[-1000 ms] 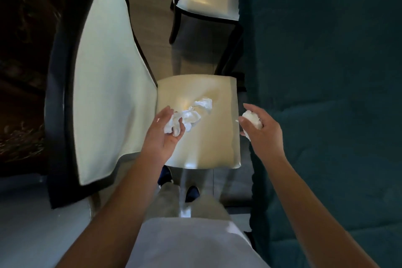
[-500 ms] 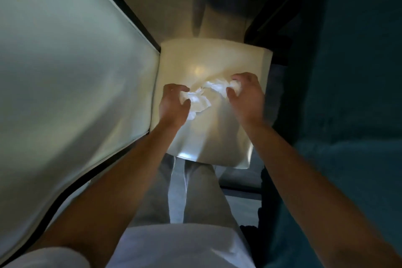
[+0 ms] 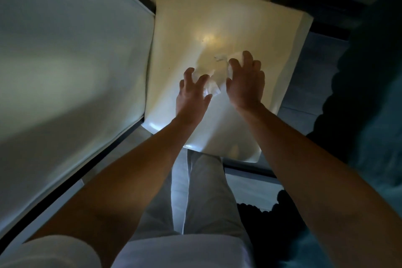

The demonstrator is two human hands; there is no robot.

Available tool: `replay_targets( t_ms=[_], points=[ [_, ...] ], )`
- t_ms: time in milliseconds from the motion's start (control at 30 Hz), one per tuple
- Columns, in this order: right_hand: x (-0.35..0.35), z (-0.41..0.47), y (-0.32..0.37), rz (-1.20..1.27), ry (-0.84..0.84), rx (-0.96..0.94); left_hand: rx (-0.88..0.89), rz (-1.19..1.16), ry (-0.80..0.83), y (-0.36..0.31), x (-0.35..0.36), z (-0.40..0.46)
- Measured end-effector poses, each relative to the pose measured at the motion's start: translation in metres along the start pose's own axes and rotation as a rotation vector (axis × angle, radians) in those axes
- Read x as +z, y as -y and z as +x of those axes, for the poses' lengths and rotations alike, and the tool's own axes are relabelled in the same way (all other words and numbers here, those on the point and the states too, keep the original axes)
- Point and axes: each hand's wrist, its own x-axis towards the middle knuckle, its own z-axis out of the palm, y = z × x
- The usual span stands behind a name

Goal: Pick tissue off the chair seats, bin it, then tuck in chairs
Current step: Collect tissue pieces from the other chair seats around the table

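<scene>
Crumpled white tissue (image 3: 214, 81) lies on the cream seat of the chair (image 3: 256, 28) right below me. My left hand (image 3: 192, 93) grips the tissue's left end with bent fingers. On the tissue's right side, my right hand (image 3: 245, 81) closes its fingers over more tissue. Both hands are close together above the middle of the seat. How much tissue is under the palms is hidden.
The chair's pale backrest (image 3: 71, 54) with a dark frame rises close on the left. A dark teal cloth-covered table (image 3: 374, 98) borders the seat on the right. My legs in light trousers (image 3: 202, 198) stand at the seat's near edge.
My head has dropped closer to the seat. Both hands have drawn together, bunching the tissue between them; the right hand, which held a separate wad a second ago, is now on the seat tissue.
</scene>
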Motion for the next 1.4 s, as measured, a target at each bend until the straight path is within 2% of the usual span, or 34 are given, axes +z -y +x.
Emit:
replay_targets(
  t_ms=[167,300,400,600,700,900,1133,1233,1400],
  points=[
    [0.003,0.004,-0.002,0.049,-0.005,0.056,-0.012,0.050,-0.029,-0.002,-0.004,0.008],
    [-0.003,0.007,-0.003,0.097,0.087,0.140,0.001,0.064,0.005,0.000,-0.017,0.017],
    [-0.015,-0.003,0.000,0.081,0.106,0.121,-0.027,0.027,0.033,-0.003,-0.029,0.014],
    [-0.070,-0.033,0.013,0.241,-0.036,0.099,-0.134,-0.289,-0.021,-0.030,-0.080,-0.011],
    [-0.111,-0.061,0.020,0.327,-0.102,0.029,-0.136,-0.431,-0.103,-0.048,-0.114,-0.040],
    [-0.193,-0.139,0.032,0.491,-0.264,-0.018,-0.150,-0.769,-0.120,-0.077,-0.185,-0.104],
    [-0.258,-0.266,0.063,0.687,-0.448,-0.003,-0.016,-1.151,-0.020,-0.090,-0.250,-0.212],
    [-0.268,-0.325,0.086,0.662,-0.597,-0.070,0.098,-1.138,-0.012,-0.077,-0.275,-0.256],
    [-0.280,-0.402,0.110,0.598,-0.790,-0.127,0.342,-0.959,-0.154,-0.058,-0.325,-0.325]
  ],
)
